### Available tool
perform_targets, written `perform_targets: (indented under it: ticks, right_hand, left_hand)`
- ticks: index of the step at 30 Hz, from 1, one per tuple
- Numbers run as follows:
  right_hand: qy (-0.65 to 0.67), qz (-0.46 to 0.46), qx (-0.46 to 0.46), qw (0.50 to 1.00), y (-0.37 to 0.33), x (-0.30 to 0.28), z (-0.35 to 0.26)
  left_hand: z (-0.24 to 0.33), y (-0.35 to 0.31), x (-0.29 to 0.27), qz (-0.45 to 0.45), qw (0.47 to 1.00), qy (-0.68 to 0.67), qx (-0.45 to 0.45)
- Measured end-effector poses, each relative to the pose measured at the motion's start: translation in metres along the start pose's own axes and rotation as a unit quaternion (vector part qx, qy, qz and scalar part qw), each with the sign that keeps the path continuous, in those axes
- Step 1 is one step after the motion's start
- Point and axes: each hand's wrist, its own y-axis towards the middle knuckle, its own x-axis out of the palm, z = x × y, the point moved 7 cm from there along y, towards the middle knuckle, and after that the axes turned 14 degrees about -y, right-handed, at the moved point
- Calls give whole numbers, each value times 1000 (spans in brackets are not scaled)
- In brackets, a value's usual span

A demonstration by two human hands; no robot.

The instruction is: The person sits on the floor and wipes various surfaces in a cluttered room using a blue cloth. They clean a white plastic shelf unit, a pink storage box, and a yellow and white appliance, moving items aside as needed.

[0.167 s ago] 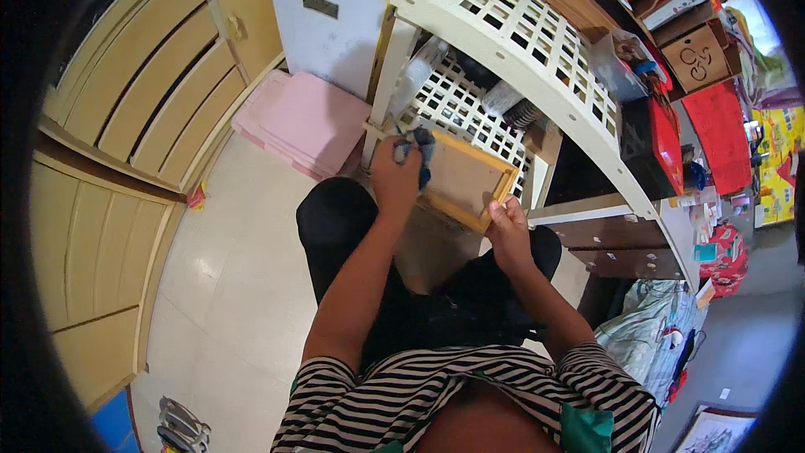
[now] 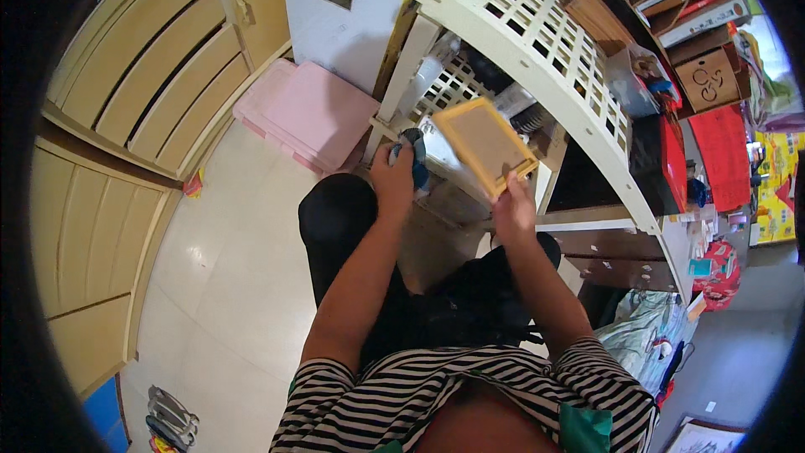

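From left to right come a box [image 2: 325,113], a cloth [image 2: 421,169] and, before a rack [image 2: 524,54], a frame [image 2: 488,143].

The left hand [image 2: 392,179] is holding a bunched blue-grey cloth [image 2: 419,161], with the fingers closed around it. The right hand [image 2: 514,211] is gripping a light wooden frame [image 2: 488,144] at its lower corner, and the frame is leaning at a slant, near the cloth but not touching it. Behind the frame, a white shelf unit [image 2: 518,31] with a grid of square holes is standing, and the frame is hiding part of its lower shelf. To the left of the unit, a pink box [image 2: 327,111] is lying on the pale floor [image 2: 214,243], and a white-and-yellow case [image 2: 348,23] is standing just behind it. Cream cabinets [image 2: 88,226] are lining the left side. The person is wearing a striped shirt [image 2: 360,407] and black trousers [image 2: 340,211].
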Motion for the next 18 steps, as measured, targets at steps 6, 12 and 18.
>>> perform_targets:
  ticks: [6,12,18]
  right_hand:
    - [94,10,74,993,119,4,50]
    - [140,205,130,960,179,22,98]
    - [178,210,166,947,198,52,125]
  left_hand:
    - [-49,9,-9,9,973,-195,-127]
    - [-38,4,-3,38,973,-188,-126]
    - [-24,0,-5,52,977,-166,-122]
